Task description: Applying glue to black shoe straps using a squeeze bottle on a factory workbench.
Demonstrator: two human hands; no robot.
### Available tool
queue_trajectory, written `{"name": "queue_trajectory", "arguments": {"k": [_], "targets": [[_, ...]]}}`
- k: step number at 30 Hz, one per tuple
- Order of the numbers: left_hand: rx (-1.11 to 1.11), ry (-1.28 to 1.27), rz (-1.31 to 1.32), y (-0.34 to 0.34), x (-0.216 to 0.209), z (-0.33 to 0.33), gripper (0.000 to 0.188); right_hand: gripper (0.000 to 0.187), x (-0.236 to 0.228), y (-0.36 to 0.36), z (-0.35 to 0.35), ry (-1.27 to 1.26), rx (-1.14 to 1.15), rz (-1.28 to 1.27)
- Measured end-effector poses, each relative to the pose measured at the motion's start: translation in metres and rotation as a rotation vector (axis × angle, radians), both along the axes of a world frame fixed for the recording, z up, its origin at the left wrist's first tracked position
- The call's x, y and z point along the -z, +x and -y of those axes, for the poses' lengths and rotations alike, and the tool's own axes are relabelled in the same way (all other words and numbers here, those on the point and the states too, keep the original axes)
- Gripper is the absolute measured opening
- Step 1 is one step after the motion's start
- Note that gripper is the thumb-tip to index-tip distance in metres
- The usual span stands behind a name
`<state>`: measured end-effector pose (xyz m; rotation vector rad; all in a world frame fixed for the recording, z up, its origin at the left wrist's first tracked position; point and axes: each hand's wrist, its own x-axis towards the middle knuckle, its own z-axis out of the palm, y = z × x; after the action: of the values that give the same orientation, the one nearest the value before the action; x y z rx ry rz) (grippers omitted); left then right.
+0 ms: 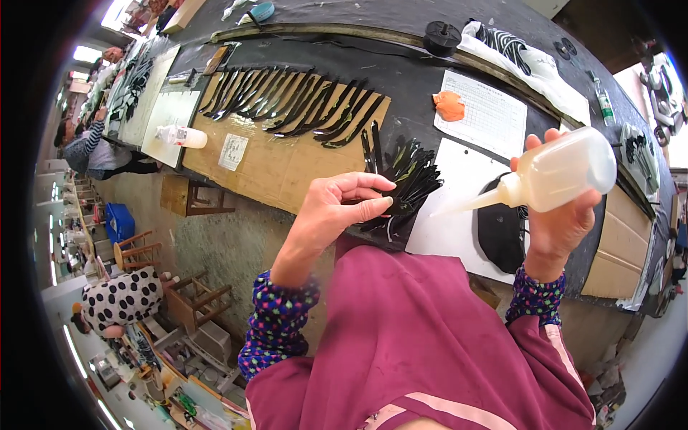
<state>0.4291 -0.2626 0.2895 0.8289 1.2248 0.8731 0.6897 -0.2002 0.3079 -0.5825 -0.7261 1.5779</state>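
My right hand [555,222] is wrapped round a translucent squeeze bottle [566,172] of pale liquid. The bottle lies tilted on its side, its long thin nozzle [469,203] pointing left, above a white board. At the near edge of the table, my left hand [340,208] curls its thumb and fingers in at a thick bunch of glossy black strips [412,179]. The fingertips close on a strip there, partly hidden by the bunch. Beyond and to the left, several similar black strips [301,104] lie in a slanted row on a brown cardboard sheet [287,172].
A black rounded piece [500,236] lies on the white board [451,172]. Behind are a printed sheet [494,107], an orange scrap [448,105] and a black spool [441,37]. Another bottle [183,136] lies on the left. Stools [197,301] and other people occupy the room beyond.
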Motion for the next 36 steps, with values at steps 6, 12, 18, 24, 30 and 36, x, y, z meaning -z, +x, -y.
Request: {"name": "queue_trajectory", "arguments": {"k": [6,12,18,24,30,36], "targets": [[-0.004,0.123,-0.223,0.002,-0.030,0.015,0.015,0.089,-0.014,-0.003,0.002,0.056,-0.039,-0.002],[0.010,0.065,-0.228,0.001,-0.046,0.025,0.012,0.089,-0.021,-0.012,0.005,0.109,-0.091,-0.003],[0.047,0.016,-0.181,-0.002,-0.053,0.026,0.014,0.088,-0.021,-0.018,0.007,0.147,-0.138,0.065],[0.067,-0.041,-0.118,-0.005,-0.053,0.026,0.015,0.088,-0.023,-0.023,0.008,0.113,-0.148,0.111],[0.044,-0.062,-0.053,-0.008,-0.048,0.026,0.016,0.088,-0.018,-0.019,0.008,0.114,-0.168,0.102],[0.046,-0.075,-0.042,-0.008,-0.047,0.024,0.016,0.088,-0.018,-0.021,0.008,0.117,-0.168,0.101]]}}
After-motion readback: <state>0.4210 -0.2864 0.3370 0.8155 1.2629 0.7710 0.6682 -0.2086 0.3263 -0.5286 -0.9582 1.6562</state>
